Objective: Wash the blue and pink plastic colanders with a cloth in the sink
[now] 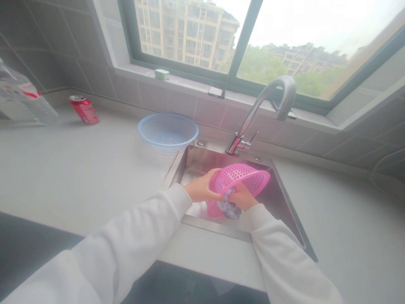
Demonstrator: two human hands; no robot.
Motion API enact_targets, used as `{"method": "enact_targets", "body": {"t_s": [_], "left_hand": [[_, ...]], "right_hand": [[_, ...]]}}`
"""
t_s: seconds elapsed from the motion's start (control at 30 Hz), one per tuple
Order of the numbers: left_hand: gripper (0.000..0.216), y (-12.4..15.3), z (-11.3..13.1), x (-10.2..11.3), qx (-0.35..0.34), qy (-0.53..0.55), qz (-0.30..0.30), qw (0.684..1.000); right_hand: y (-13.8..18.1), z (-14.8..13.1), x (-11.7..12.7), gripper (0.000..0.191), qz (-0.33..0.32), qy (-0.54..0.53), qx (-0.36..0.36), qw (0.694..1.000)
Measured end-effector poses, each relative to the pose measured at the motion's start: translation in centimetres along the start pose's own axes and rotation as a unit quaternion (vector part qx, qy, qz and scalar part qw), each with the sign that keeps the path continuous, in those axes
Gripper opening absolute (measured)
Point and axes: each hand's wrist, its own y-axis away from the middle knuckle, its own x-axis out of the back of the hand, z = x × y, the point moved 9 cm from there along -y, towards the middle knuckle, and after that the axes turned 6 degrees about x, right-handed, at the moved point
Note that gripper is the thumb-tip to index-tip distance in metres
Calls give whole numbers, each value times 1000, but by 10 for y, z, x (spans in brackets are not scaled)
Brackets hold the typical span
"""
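Note:
A pink plastic basket (240, 171) with round holes is tilted on its side over the steel sink (286, 200). My left hand (202, 187) grips its left side, thumb toward me and fingers partly behind the basket. My right hand (243, 196) reaches to the basket's open side, its fingers closed on a crumpled, greyish-purple cloth (230, 204) that lies against the pink plastic. Part of the cloth hangs below the hand. The fingertips of my right hand are hidden.
Behind the sink rises a chrome faucet (253, 109). On the counter (72, 177) to the left stand a light-blue basket (169, 128), a red can (85, 109) and a clear plastic bottle (27, 95). A pale green block (162, 74) sits on the window sill.

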Motion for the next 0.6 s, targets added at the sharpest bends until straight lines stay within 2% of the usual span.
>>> {"method": "enact_targets", "body": {"t_s": [0.07,0.23,0.3,0.37,0.5,0.53,0.6], "left_hand": [[102,0,0,1,3,-3,2,1000],[104,-1,-1,-1,6,-2,-4,1000],[105,-1,-1,-3,9,8,-10,1000],[105,-1,-1,-4,4,10,-11,1000],[104,0,0,-1,1,-13,-4,1000],[104,0,0,0,5,-18,-2,1000],[103,0,-1,2,15,-17,2,1000]], "right_hand": [[-1,1,1,28,-5,7,2,1000],[-2,17,55,12,164,-68,2,984],[-1,19,63,11,192,-88,3,977],[0,15,52,20,159,-69,-4,985],[2,3,2,42,-5,34,-17,999],[3,3,-3,41,-26,51,-21,998],[3,9,3,31,-10,54,-41,998]]}}
